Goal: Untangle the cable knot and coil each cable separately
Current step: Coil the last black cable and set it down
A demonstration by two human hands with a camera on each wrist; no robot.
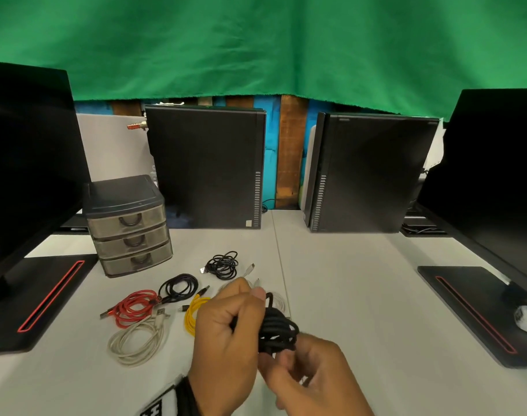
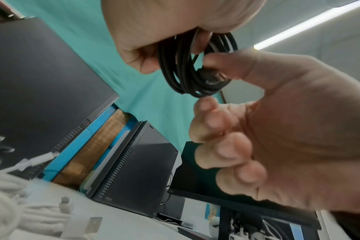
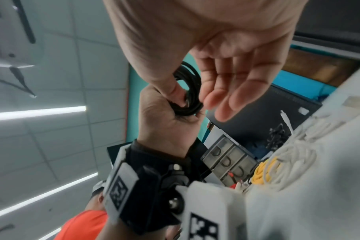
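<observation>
Above the worktop (image 1: 361,280), the left hand (image 1: 226,334) grips a black cable coil (image 1: 278,333) upright, loops hanging rightward; the right hand (image 1: 313,373), just beneath, pinches the coil's plug end (image 2: 216,76), other fingers loose.

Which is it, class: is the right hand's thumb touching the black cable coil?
Touching. The right wrist view shows the right hand pressing its thumb against the black cable coil.

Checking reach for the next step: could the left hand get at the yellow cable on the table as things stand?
Probably not at once: the left hand grips the black cable coil. The yellow cable lies uncovered just left of it, so once freed it looks reachable.
</observation>
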